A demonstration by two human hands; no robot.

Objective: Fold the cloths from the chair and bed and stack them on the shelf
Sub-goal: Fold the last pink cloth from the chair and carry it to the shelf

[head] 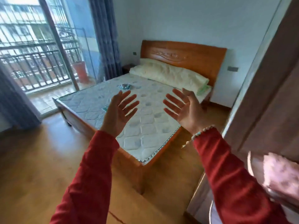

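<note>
Both my hands are raised in front of me, palms up, fingers spread and holding nothing: my left hand point(119, 113) and my right hand point(183, 108), in red sleeves, a bead bracelet on the right wrist. Beyond them stands a wooden bed point(76, 118) with a bare quilted mattress. A small crumpled blue-grey cloth point(124, 86) lies on the mattress far from my hands. A blurred pink patterned cloth point(279, 177) sits at the right edge, on something I cannot make out.
A long pale pillow point(169, 74) lies against the headboard. A wooden door or cabinet side point(267, 101) stands close on the right. Sliding glass doors point(35, 50) with blue curtains point(106, 34) open onto a balcony at left. Wooden floor point(32, 159) spreads before the bed.
</note>
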